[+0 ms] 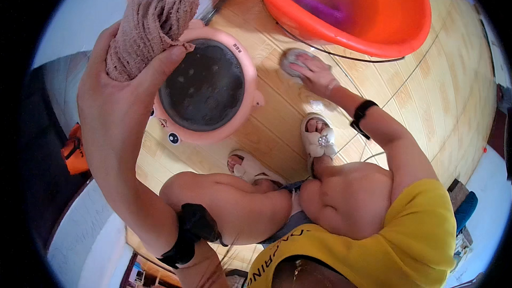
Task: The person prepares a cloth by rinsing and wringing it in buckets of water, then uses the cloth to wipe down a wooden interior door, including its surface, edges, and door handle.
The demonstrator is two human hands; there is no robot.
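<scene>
My left hand [120, 96] is raised close to the camera, its fingers and thumb wrapped around a bunched brownish-pink cloth [140, 32]. Below it on the floor stands a pink cartoon-animal bucket [250, 68] with eyes and small ears. Dark liquid [204, 88] with a few pale bubbles appears to fill it nearly to the rim. My right hand [316, 72], slightly blurred, reaches down to the wood-patterned floor [272, 116]. It presses on a greyish rounded pad [290, 62], perhaps a scrubber; its material is unclear.
A large orange-red plastic basin [384, 44] sits beyond my right hand, with something purple [312, 6] inside. A thin dark cord or handle [340, 54] curves beside the basin. My feet in cream sandals [320, 140] are near the bucket. An orange object [75, 150] lies at left.
</scene>
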